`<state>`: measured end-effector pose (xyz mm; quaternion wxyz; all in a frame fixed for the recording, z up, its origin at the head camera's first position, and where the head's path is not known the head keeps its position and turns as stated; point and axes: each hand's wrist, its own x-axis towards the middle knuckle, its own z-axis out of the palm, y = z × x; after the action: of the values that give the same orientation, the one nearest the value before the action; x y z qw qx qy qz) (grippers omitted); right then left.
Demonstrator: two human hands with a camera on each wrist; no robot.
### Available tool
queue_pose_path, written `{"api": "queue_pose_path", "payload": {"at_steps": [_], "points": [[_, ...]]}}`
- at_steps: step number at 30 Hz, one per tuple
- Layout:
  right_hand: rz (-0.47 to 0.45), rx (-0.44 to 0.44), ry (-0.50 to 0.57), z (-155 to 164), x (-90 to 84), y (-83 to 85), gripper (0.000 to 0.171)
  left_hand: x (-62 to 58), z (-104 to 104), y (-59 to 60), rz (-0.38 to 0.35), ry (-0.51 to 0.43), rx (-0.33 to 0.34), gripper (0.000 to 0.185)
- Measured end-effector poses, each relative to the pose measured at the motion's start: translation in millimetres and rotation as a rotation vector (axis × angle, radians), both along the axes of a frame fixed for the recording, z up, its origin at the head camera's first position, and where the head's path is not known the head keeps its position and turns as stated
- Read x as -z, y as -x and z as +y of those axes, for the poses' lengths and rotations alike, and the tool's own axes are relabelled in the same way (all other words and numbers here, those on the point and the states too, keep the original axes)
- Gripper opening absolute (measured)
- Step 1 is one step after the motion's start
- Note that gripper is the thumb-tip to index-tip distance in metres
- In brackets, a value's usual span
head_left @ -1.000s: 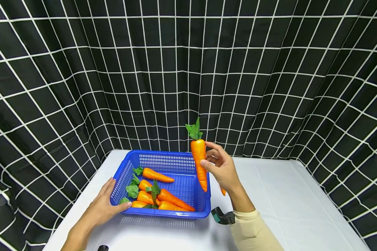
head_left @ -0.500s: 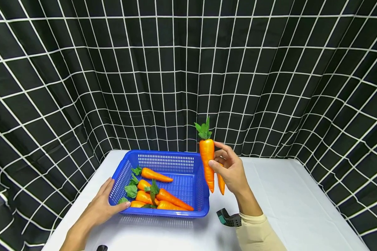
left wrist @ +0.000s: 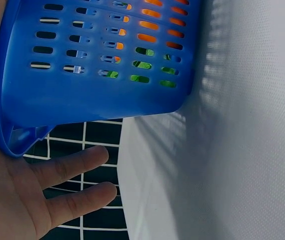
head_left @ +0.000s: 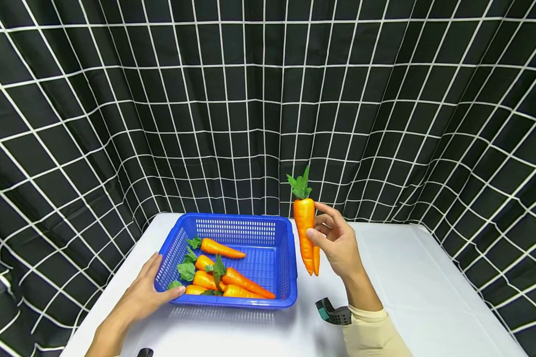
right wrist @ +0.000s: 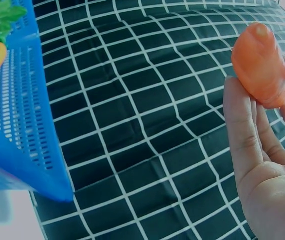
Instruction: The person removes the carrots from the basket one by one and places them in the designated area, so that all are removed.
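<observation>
An orange carrot with green leaves [head_left: 304,223] stands upright in the air, just right of the blue plastic basket [head_left: 254,302]. My right hand [head_left: 339,243] pinches it between thumb and fingertips; the right wrist view shows the carrot's end [right wrist: 262,65] in those fingers. My left hand [head_left: 145,290] rests against the basket's left front corner, thumb over the front rim. In the left wrist view the straight fingers [left wrist: 82,202] lie beside the corner. Several carrots [head_left: 249,283] lie in the basket, mostly toward its left and front.
Behind the held carrot shows the tip of another carrot [head_left: 316,260], its upper part hidden. The white table [head_left: 429,297] extends right of the basket. A black curtain with white grid lines [head_left: 268,124] surrounds the back and sides. A black wrist device [head_left: 332,313] hangs at my right sleeve.
My right hand has carried the upright carrot rightward, from over the basket's right edge to beside it. The left hand still rests at the basket corner.
</observation>
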<state>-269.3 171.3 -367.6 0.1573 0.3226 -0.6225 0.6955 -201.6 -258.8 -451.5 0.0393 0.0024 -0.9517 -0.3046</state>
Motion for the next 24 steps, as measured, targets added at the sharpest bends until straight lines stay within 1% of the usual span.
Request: {"api": "queue_pose_path", "payload": {"at_steps": [6,11,24], "points": [[0.004,-0.013,0.024,4.9,2.7,-0.7,0.055,0.5,-0.9,0.0,0.009,-0.011,0.002,0.112],[0.004,-0.009,0.018,8.2,4.2,-1.7,0.054,0.1,0.0,0.0,0.013,-0.012,0.001,0.112],[0.002,0.069,0.025,20.7,4.3,-3.3,0.054,-0.8,0.3,0.1,0.008,-0.013,-0.003,0.112]]}}
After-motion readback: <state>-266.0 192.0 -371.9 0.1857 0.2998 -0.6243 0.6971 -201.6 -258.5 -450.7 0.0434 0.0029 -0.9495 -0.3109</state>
